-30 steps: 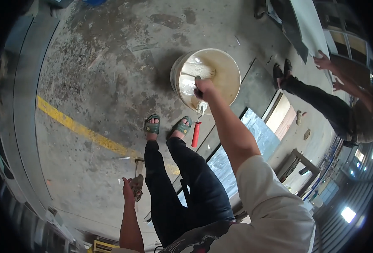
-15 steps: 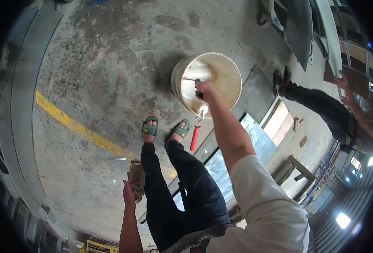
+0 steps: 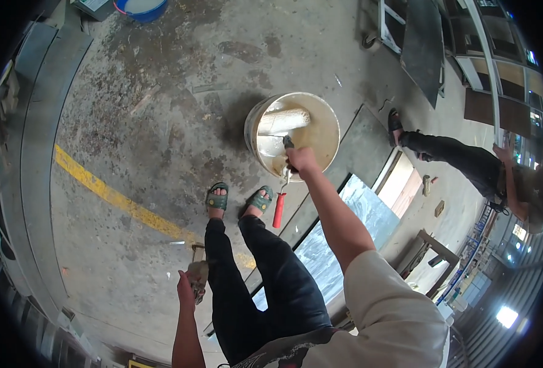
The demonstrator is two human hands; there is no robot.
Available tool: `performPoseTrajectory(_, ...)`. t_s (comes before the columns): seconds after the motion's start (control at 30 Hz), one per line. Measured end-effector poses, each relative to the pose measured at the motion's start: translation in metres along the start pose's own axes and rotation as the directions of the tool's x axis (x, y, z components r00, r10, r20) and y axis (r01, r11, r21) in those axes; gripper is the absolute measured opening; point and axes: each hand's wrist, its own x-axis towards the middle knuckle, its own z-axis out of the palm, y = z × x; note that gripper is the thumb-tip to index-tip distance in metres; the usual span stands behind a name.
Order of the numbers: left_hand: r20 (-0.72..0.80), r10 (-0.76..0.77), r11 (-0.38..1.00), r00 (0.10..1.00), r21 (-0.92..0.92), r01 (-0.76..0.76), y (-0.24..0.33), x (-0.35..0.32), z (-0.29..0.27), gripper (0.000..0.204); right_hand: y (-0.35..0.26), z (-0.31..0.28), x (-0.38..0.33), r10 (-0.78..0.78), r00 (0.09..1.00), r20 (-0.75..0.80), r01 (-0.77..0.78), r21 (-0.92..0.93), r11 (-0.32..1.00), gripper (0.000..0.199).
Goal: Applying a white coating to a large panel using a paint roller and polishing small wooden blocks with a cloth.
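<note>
Your right hand point(image 3: 301, 161) stays clenched on dark handle over round cream plastic bucket point(image 3: 323, 132), barely shifted; left hand point(image 3: 188, 287) still grips stained cloth-like object point(image 3: 198, 273); dipping continues.

I see a rough grey concrete floor point(image 3: 161, 122) with a yellow painted line point(image 3: 118, 199) running across it on the left, and far off at the top a blue tub point(image 3: 141, 7). On the right a glass panel in a frame point(image 3: 345, 214) lies flat on the floor, with a dark sheet point(image 3: 424, 49) leaning beyond it and a small wooden stool point(image 3: 434, 251) nearer. Another person in dark trousers point(image 3: 461, 159) stands at the far right, one sandalled foot point(image 3: 395, 119) planted beside the frame.
</note>
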Motion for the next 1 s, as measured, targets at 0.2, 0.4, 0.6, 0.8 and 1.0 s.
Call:
performPoseTrajectory(0.2, 0.063, 0.007, 1.0, 0.998, 0.021, -0.008, 0.001, 0.008, 0.008, 0.086, 0.002, -0.006, 0.036, 0.122, 0.992, 0.043, -0.126, 0.1, 0.987, 0.025)
performPoseTrajectory(0.4, 0.001, -0.029, 0.997, 1.0, 0.069, 0.028, -0.001, -0.008, -0.024, 0.088, 0.016, -0.033, -0.11, -0.058, 0.997, 0.049, 0.053, 0.092, 0.994, 0.023)
performPoseTrajectory(0.6, 0.045, 0.129, 0.973, 0.991, 0.189, -0.135, 0.029, -0.012, -0.033, 0.08, -0.001, -0.042, -0.078, 0.001, 1.0, 0.005, -0.001, 0.008, 1.0, 0.021)
performPoseTrajectory(0.8, 0.142, 0.066, 0.967, 0.988, 0.237, -0.099, 0.069, -0.022, -0.043, 0.063, 0.11, -0.084, -0.102, -0.187, 0.95, -0.249, 0.123, -0.253, 0.96, 0.028)
performPoseTrajectory(1.0, 0.122, 0.256, 0.875, 0.959, 0.392, -0.284, 0.12, -0.024, -0.068, 0.05, 0.091, -0.09, -0.162, 0.066, 0.997, 0.042, -0.078, 0.441, 0.894, 0.025)
